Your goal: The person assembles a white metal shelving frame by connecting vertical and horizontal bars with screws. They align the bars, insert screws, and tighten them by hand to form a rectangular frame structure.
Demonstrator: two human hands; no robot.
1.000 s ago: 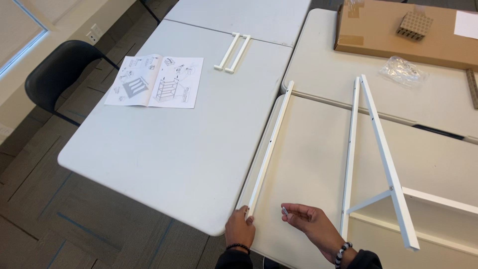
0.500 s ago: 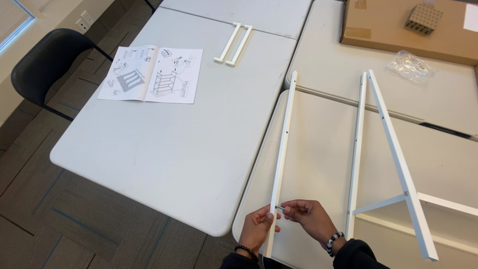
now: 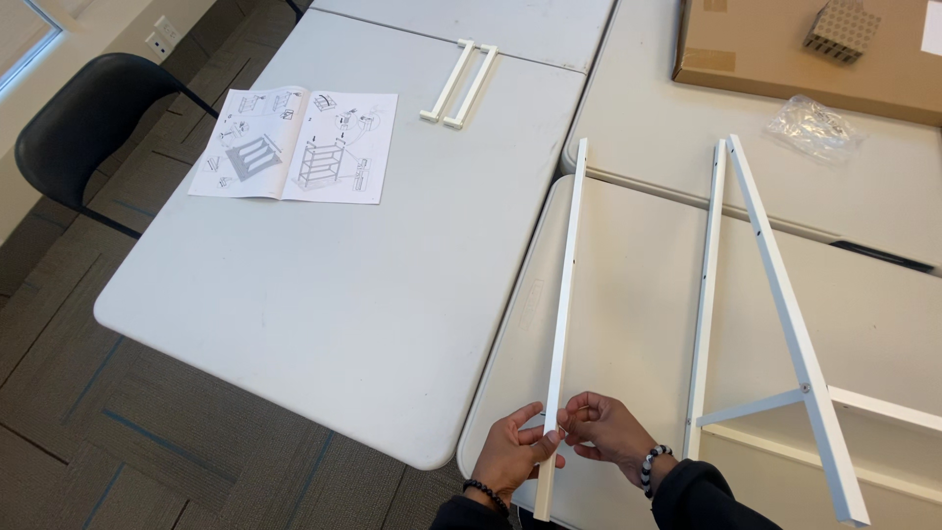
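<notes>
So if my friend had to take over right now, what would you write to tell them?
Left hand: grips the near end of the long white rail.
Right hand: fingertips pinched against the same rail; whether they hold a small part is too small to tell.
Rail lies along the seam between two tables.
Partly joined white frame lies to the right, instruction sheet and two short white bars to the left.
Cardboard box and plastic bag sit further back.
Done: part of the frame. Left: the held rail is unattached.

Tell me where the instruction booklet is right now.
In the head view, the instruction booklet lies open on the left grey table, upper left, between the black chair and two short white bars.
</notes>
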